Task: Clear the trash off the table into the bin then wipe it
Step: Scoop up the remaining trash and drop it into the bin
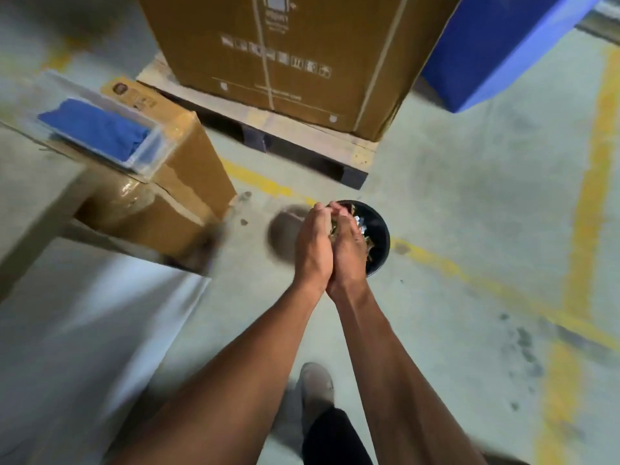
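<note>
- Because both hands are pressed edge to edge into one cup, I read the fingers (pixel 322 213) as curled together around a small heap of trash (pixel 337 226): brownish scraps and something pale and shiny show in the gap between the palms.
- My left hand (pixel 313 243) and right hand (pixel 349 246) touch along their inner edges from wrist to fingertips, so neither is nearer the target; they work as one scoop.
- The bin (pixel 380 229), a dark round one on the floor, lies directly beneath and just beyond the fingertips. Its open mouth faces up, and I see only its right and far rim, since the hands cover the rest.
- That is the relation the next move turns on, as I judge it: the load hangs over the mouth, so parting the palms should let it fall straight in, with little reach needed.
- Some scraps already seem to lie inside the bin, though motion blur keeps me from telling what they are.
- Further out to the left, the desk (pixel 30 182) edge is blurred, and a clear tray holding a blue cloth (pixel 97 127) sits there; I take that to be for the wiping, which is not yet begun.
- Beside the desk stands a cardboard box (pixel 188 182), well apart from the bin.
</note>
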